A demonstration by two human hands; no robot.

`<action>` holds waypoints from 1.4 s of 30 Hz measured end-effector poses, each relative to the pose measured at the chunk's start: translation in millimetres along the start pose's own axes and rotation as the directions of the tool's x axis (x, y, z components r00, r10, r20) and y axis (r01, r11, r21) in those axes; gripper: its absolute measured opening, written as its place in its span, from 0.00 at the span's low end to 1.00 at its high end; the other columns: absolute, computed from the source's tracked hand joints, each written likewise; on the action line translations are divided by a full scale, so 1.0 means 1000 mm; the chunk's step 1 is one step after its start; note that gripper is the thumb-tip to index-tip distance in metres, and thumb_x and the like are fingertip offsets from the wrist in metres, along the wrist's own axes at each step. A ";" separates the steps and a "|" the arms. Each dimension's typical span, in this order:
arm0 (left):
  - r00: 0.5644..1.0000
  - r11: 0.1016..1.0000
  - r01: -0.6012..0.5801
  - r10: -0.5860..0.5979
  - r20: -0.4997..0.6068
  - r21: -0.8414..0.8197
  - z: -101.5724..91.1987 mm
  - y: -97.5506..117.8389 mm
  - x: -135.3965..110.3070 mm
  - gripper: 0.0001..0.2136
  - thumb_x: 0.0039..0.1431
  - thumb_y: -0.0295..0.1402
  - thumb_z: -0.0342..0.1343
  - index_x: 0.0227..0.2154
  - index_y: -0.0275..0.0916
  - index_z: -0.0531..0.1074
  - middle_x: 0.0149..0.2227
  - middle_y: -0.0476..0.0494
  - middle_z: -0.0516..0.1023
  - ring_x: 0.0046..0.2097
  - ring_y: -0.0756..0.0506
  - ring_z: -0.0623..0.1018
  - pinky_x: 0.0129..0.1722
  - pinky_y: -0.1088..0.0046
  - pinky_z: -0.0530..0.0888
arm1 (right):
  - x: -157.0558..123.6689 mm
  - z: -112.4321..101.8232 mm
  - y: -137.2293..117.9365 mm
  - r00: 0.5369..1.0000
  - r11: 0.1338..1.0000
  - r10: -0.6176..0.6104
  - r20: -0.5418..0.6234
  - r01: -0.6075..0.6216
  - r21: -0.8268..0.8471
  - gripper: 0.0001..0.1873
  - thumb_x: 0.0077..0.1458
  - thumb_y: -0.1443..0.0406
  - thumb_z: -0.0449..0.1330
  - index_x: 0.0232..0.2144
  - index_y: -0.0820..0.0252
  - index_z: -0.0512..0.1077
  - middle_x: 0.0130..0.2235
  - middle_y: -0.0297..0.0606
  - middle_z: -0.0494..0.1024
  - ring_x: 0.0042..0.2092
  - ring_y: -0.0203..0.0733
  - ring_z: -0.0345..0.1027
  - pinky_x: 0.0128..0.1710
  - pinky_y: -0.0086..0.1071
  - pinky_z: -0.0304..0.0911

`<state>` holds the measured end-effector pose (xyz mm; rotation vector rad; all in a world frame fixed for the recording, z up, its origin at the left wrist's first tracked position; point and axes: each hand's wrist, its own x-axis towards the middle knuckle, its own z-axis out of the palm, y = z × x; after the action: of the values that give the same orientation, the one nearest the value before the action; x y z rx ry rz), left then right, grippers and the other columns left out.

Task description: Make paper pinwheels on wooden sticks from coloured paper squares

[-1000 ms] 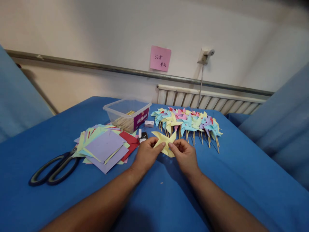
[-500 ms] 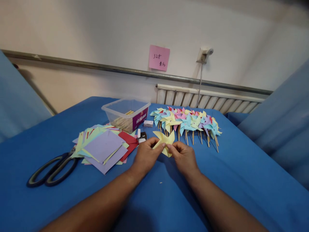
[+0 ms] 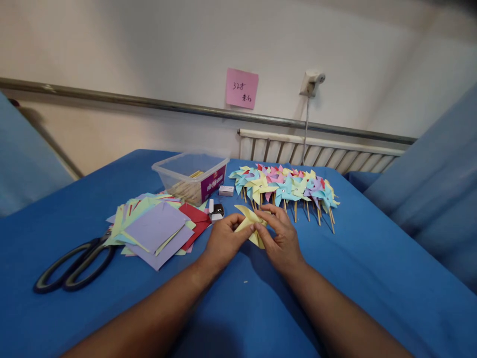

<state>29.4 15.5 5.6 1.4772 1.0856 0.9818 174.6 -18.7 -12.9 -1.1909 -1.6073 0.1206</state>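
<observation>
A pale yellow paper pinwheel (image 3: 246, 223) is held above the blue cloth, between both hands. My left hand (image 3: 225, 238) pinches its left side, the thumb pressed near the centre. From the right, my right hand (image 3: 281, 238) has its thumb at the centre and its fingers over the upper right blade, which they partly hide. Just left of my left hand sits a small open box of pins (image 3: 216, 211). Finished pinwheels on sticks (image 3: 285, 189) lie in a colourful cluster beyond my right hand.
Coloured paper squares (image 3: 158, 228) lie piled at the left, partly over large scissors (image 3: 80, 263). Behind them stands a clear plastic tub (image 3: 179, 181) of wooden sticks, with a small white box (image 3: 226, 191) beside it. A radiator (image 3: 276, 146) lines the wall.
My right hand's fingers have risen and now lie over the pinwheel's right blade, which stood in view before. The left hand keeps its pinch. The view has shifted slightly.
</observation>
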 end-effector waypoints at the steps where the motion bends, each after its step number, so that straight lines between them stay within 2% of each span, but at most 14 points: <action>1: 1.000 1.000 0.001 -0.001 0.000 -0.008 0.000 -0.001 0.000 0.13 0.44 0.42 0.62 0.27 0.36 0.73 0.25 0.48 0.75 0.29 0.47 0.73 0.28 0.74 0.66 | -0.001 0.001 0.000 1.000 1.000 0.002 0.003 -0.002 0.010 0.15 0.56 0.67 0.56 0.46 0.52 0.72 0.48 0.41 0.70 0.50 0.44 0.65 0.50 0.42 0.63; 7: 0.997 0.983 0.073 -0.071 0.019 -0.170 0.002 -0.002 0.000 0.13 0.42 0.40 0.63 0.24 0.35 0.70 0.23 0.50 0.73 0.26 0.50 0.71 0.27 0.75 0.66 | 0.000 0.001 -0.001 0.999 0.995 0.043 0.024 -0.045 0.085 0.13 0.56 0.65 0.56 0.45 0.52 0.72 0.49 0.41 0.70 0.51 0.45 0.66 0.50 0.42 0.64; 11: 0.987 0.918 0.157 -0.156 0.031 -0.365 0.001 0.001 -0.001 0.13 0.43 0.39 0.64 0.27 0.36 0.71 0.24 0.50 0.74 0.25 0.50 0.72 0.27 0.75 0.67 | 0.000 -0.002 -0.006 0.995 0.993 0.076 -0.057 -0.070 0.096 0.24 0.52 0.60 0.61 0.52 0.55 0.64 0.54 0.46 0.64 0.54 0.49 0.62 0.48 0.44 0.65; 16: 0.973 0.772 0.216 -0.223 0.064 -0.598 -0.002 0.006 -0.003 0.11 0.44 0.33 0.64 0.30 0.36 0.71 0.27 0.49 0.75 0.27 0.50 0.74 0.30 0.74 0.70 | -0.002 0.001 -0.012 0.997 0.997 -0.075 0.026 0.075 0.003 0.30 0.47 0.58 0.65 0.50 0.56 0.61 0.52 0.47 0.65 0.56 0.51 0.59 0.52 0.49 0.61; 22: 0.959 0.709 0.254 -0.272 0.077 -0.658 -0.001 0.010 -0.006 0.11 0.43 0.28 0.64 0.32 0.35 0.72 0.30 0.46 0.76 0.30 0.49 0.75 0.32 0.73 0.71 | -0.004 0.006 -0.007 0.992 0.992 -0.110 0.062 0.114 -0.056 0.26 0.51 0.61 0.62 0.51 0.57 0.60 0.51 0.47 0.65 0.55 0.49 0.60 0.53 0.47 0.60; 27: 0.964 0.734 0.243 -0.252 0.078 -0.634 -0.001 0.009 -0.006 0.11 0.44 0.30 0.64 0.32 0.35 0.71 0.29 0.47 0.75 0.29 0.49 0.75 0.30 0.74 0.70 | -0.004 0.006 -0.008 0.989 0.990 -0.121 0.081 0.127 -0.068 0.30 0.49 0.57 0.63 0.52 0.57 0.59 0.52 0.48 0.65 0.55 0.51 0.59 0.53 0.49 0.61; 36: 0.964 0.710 0.237 -0.257 0.069 -0.663 0.000 0.006 -0.005 0.08 0.44 0.30 0.64 0.27 0.35 0.71 0.27 0.47 0.75 0.29 0.50 0.74 0.32 0.74 0.70 | -0.003 0.006 -0.007 0.992 0.992 -0.101 0.074 0.106 -0.071 0.23 0.53 0.62 0.60 0.51 0.56 0.61 0.51 0.47 0.67 0.54 0.50 0.62 0.51 0.47 0.62; 42: 0.958 0.689 0.270 -0.263 0.115 -0.673 0.002 0.006 -0.006 0.10 0.44 0.27 0.64 0.31 0.34 0.73 0.29 0.47 0.76 0.29 0.50 0.75 0.32 0.74 0.71 | -0.003 0.006 -0.006 0.994 0.994 -0.100 0.047 0.102 -0.047 0.21 0.54 0.62 0.59 0.50 0.56 0.61 0.50 0.47 0.66 0.53 0.48 0.62 0.51 0.46 0.62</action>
<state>30.2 8.9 10.7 0.6852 0.7663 1.0114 165.8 -21.1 -13.1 -1.1484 -1.7155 0.0433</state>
